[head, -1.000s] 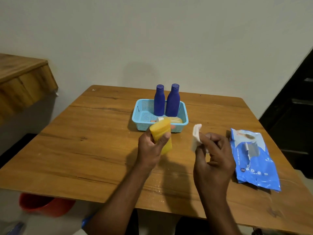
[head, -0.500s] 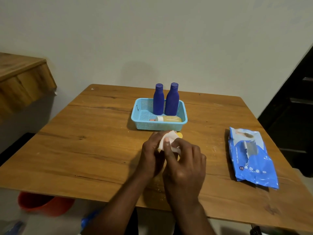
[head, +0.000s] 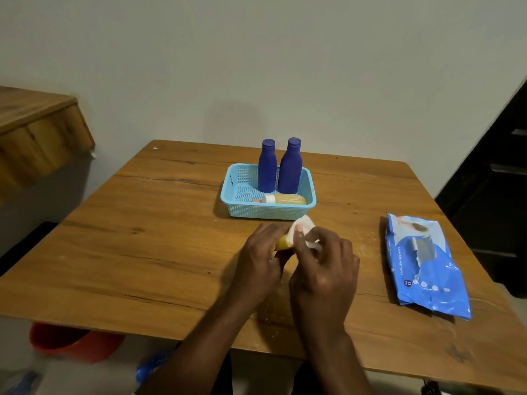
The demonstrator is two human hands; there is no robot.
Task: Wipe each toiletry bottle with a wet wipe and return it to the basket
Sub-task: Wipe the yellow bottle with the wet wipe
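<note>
My left hand (head: 261, 259) grips a yellow bottle (head: 283, 242), mostly hidden between my hands just in front of the basket. My right hand (head: 323, 270) presses a white wet wipe (head: 302, 228) against the bottle's top end. The light blue basket (head: 238, 206) stands at the table's middle back. Two dark blue bottles (head: 267, 166) (head: 290, 166) stand upright in it, and a pale yellow bottle (head: 286, 199) with a white cap lies on its side along the front wall.
A blue pack of wet wipes (head: 425, 262) lies on the wooden table (head: 148, 252) to the right. A red bucket (head: 71, 342) sits on the floor under the left front edge. A wooden ledge (head: 37, 132) juts out at left.
My hands came together: the right hand brought the wipe from the right onto the yellow bottle, which dropped lower and is now mostly covered.
</note>
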